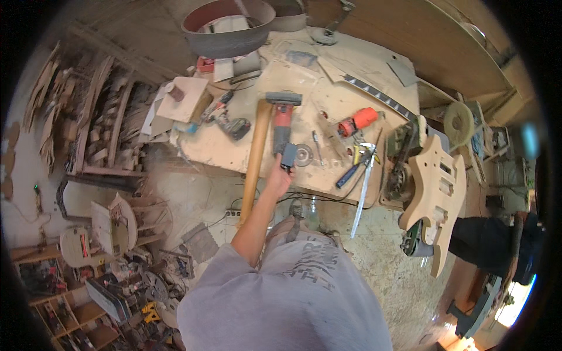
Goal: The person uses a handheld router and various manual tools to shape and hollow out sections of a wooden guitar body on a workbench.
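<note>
My left hand is closed around the battery end of a red and dark grey cordless angle grinder. The grinder lies over the workbench, its wide dark head pointing away from me. Just left of it a long wooden pole extends past the bench's near edge. A round disc rests to the right of the tool's battery. My right hand is out of view.
A cordless drill, a red power tool and blue-handled pliers lie on the bench. At right, a pale guitar body stands by a machine. A large round pan sits at the back. Wood scraps fill the left.
</note>
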A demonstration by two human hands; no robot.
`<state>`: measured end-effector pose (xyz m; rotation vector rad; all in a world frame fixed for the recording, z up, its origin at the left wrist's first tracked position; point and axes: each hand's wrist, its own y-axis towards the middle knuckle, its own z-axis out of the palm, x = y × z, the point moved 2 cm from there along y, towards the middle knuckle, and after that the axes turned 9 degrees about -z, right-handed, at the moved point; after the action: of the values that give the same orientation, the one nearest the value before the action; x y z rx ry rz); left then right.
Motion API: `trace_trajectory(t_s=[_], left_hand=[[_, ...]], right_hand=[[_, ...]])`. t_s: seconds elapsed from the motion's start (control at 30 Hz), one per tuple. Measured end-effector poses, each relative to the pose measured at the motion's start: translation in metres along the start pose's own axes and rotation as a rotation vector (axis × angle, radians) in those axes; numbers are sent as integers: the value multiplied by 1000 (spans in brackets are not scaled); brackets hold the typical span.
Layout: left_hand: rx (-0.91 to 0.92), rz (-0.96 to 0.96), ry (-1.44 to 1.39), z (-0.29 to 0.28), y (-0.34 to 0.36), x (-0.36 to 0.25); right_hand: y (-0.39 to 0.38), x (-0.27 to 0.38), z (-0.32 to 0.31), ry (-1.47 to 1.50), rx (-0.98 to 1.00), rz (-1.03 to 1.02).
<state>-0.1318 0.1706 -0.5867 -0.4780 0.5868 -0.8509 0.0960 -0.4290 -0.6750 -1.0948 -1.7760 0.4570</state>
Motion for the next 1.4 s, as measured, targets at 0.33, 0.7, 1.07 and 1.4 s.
trace_trajectory(t_s=[0.33,0.7,1.07,1.4], left_hand=[[-25,7,644,137,-94,-39],[829,-574,1137,266,-126,128],[-394,629,1416,121,68,-43],[-187,392,2166,209,233,19]], right_hand=[[-84,346,-118,-76,128,-308],[-155,458,-175,-272,-662,-990],[-201,236,-302,1017,-1448,-593],[-223,238,-282,1100,-1490,-649]])
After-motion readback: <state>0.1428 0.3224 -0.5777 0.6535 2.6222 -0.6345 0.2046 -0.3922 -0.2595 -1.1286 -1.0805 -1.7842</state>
